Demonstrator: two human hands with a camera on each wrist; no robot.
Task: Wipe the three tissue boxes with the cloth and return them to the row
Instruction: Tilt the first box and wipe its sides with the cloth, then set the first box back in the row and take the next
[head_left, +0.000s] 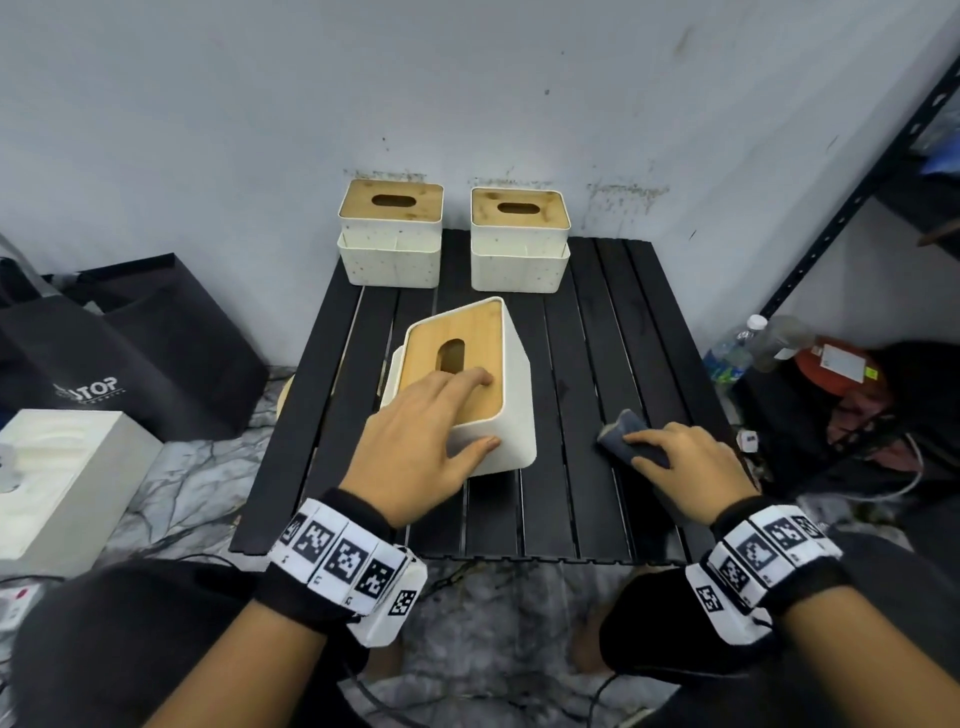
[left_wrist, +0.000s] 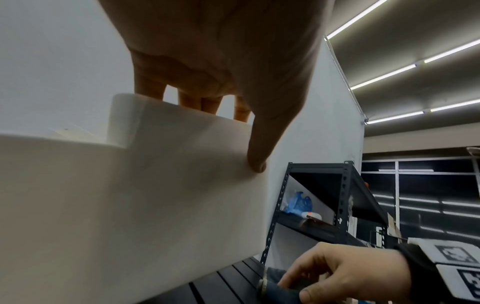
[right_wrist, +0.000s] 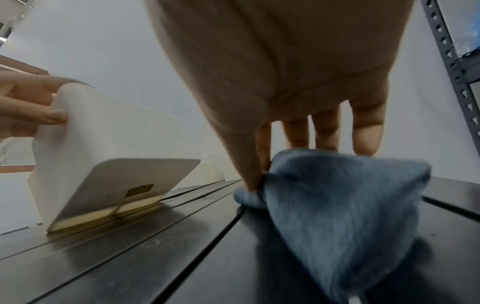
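Observation:
A white tissue box with a bamboo lid (head_left: 470, 358) stands tilted on one edge in the middle of the black slatted table (head_left: 613, 338). My left hand (head_left: 415, 441) grips it, fingers on the lid and thumb on its white side (left_wrist: 255, 164). In the right wrist view its raised underside (right_wrist: 122, 183) shows. Two more tissue boxes (head_left: 390, 234) (head_left: 519, 239) stand side by side at the table's far edge against the wall. My right hand (head_left: 685, 457) pinches a folded blue-grey cloth (head_left: 628, 436) (right_wrist: 337, 205) lying on the table right of the tilted box.
A black metal shelf rack (head_left: 852, 208) stands to the right, with plastic bottles (head_left: 737, 348) and clutter below it. Left of the table are dark bags (head_left: 119, 343) and a white carton (head_left: 62, 473) on the marbled floor. The wall runs right behind the two far boxes.

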